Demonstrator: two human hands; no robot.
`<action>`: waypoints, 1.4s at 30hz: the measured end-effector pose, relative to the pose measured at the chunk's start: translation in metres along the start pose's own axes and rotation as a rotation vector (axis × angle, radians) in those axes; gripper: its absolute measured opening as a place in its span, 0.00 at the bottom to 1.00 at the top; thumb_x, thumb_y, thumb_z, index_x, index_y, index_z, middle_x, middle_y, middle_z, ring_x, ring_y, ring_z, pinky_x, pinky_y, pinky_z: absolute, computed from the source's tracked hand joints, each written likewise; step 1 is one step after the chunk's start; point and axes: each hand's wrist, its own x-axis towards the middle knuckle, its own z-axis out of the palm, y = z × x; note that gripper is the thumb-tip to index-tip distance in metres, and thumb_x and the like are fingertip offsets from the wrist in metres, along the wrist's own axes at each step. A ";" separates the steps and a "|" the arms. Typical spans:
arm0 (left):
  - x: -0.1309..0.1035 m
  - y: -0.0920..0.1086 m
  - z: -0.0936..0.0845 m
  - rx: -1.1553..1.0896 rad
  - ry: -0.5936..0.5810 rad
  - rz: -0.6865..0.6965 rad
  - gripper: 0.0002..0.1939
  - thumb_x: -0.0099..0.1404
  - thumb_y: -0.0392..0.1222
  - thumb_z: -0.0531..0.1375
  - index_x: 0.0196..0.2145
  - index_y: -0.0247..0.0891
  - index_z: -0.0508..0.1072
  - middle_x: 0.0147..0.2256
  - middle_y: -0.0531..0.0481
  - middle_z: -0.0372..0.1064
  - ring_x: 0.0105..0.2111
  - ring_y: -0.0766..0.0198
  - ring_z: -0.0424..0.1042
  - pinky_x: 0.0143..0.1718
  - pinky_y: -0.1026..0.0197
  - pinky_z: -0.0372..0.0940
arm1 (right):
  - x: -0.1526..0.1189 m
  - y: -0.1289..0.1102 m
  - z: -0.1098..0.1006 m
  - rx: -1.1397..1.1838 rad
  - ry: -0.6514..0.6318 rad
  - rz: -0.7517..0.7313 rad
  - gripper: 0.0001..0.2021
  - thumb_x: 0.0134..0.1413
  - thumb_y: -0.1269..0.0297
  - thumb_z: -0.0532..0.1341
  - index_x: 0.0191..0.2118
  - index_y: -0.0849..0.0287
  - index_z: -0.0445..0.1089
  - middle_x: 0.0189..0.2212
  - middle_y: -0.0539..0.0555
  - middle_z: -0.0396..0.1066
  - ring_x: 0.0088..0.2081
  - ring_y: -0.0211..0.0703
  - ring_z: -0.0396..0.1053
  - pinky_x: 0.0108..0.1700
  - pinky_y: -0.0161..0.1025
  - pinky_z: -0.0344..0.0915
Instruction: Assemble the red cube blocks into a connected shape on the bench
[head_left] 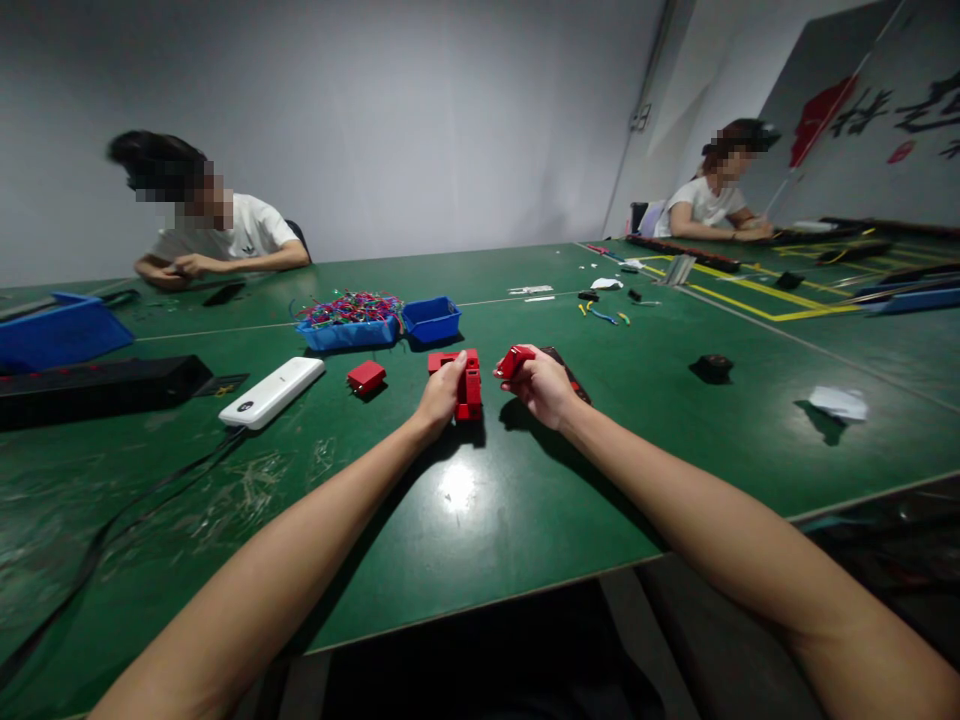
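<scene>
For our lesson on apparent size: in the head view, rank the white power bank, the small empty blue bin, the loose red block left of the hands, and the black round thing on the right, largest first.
1. white power bank
2. small empty blue bin, which sits farther from the camera, so its place against the first is unsure
3. loose red block
4. black round thing, looks much like the block

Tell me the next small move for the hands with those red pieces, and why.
Probably bring the right hand leftward so its small red piece meets the red block under the left hand. The left hand already steadies that block on the green table, the right hand's piece is lifted and pointed toward it, and only a narrow gap separates them.
</scene>
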 end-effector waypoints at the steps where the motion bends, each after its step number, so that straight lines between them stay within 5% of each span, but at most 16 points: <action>1: 0.000 0.000 0.000 -0.003 -0.001 -0.002 0.30 0.55 0.69 0.56 0.30 0.34 0.71 0.24 0.51 0.69 0.22 0.67 0.65 0.26 0.63 0.59 | -0.002 -0.002 0.001 0.010 -0.003 0.021 0.16 0.30 0.71 0.55 0.34 0.55 0.60 0.25 0.47 0.69 0.24 0.38 0.67 0.22 0.33 0.60; 5: -0.001 0.002 0.000 0.003 -0.010 0.016 0.30 0.56 0.69 0.55 0.30 0.34 0.72 0.24 0.51 0.69 0.22 0.67 0.64 0.26 0.63 0.59 | -0.008 -0.007 0.005 0.027 -0.011 0.098 0.15 0.30 0.71 0.55 0.32 0.56 0.60 0.23 0.46 0.68 0.19 0.34 0.62 0.19 0.31 0.53; 19: -0.002 0.004 0.001 0.006 -0.030 0.027 0.31 0.55 0.70 0.55 0.29 0.34 0.71 0.23 0.51 0.69 0.22 0.67 0.65 0.27 0.63 0.59 | -0.001 0.002 0.004 0.094 -0.082 0.009 0.15 0.36 0.71 0.64 0.36 0.57 0.67 0.33 0.50 0.72 0.36 0.39 0.71 0.45 0.39 0.68; 26: -0.001 0.003 0.001 0.003 -0.017 0.025 0.31 0.54 0.70 0.55 0.30 0.34 0.72 0.24 0.50 0.70 0.23 0.67 0.65 0.27 0.63 0.60 | -0.001 0.007 0.001 0.032 -0.047 -0.019 0.26 0.33 0.70 0.70 0.43 0.54 0.64 0.33 0.48 0.73 0.35 0.39 0.73 0.41 0.39 0.69; 42: 0.000 0.003 0.001 0.005 -0.010 0.030 0.33 0.53 0.71 0.55 0.29 0.33 0.71 0.24 0.51 0.69 0.22 0.68 0.64 0.26 0.63 0.58 | -0.005 0.004 0.004 -0.099 -0.070 -0.113 0.15 0.30 0.74 0.67 0.31 0.60 0.70 0.27 0.48 0.74 0.33 0.37 0.71 0.40 0.36 0.66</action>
